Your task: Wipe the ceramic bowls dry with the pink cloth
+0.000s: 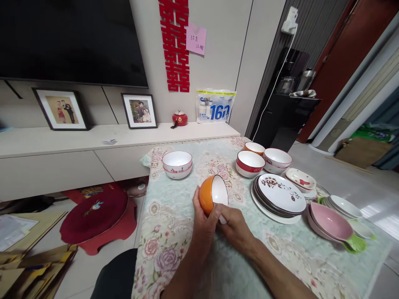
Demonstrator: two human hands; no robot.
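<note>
Two bare hands are holding an orange bowl with a white interior (205, 196) over the near middle of a floral tablecloth (174, 216). The bowl is tilting on its side, its mouth facing right and toward the wearer; whether its underside is touching the cloth cannot be told. The left hand (202, 214) is cupping the outer wall from the left and below, its fingers wrapping the orange surface and its thumb pressing near the rim. The right hand (233, 226) is meeting the lower rim with its thumb side; its other fingers are curling out of sight, so what they are pinching cannot be told. A small white patch is showing beneath that hand, its nature unclear.

Beyond the left hand, nested white bowls with red rims (177, 166) are standing upright. To the right, red-and-white bowls (250, 164) are standing in front of another orange bowl (254, 148) and beside white bowls (277, 160). Nearer, a stack of plates (282, 193), the uppermost bearing brown flowers, is lying left of pink dishes with green leaf-shaped handles (332, 222). Behind the table, a red lidded jar (180, 119) and a plastic package (215, 107) are resting on a white cabinet (62, 141).
</note>
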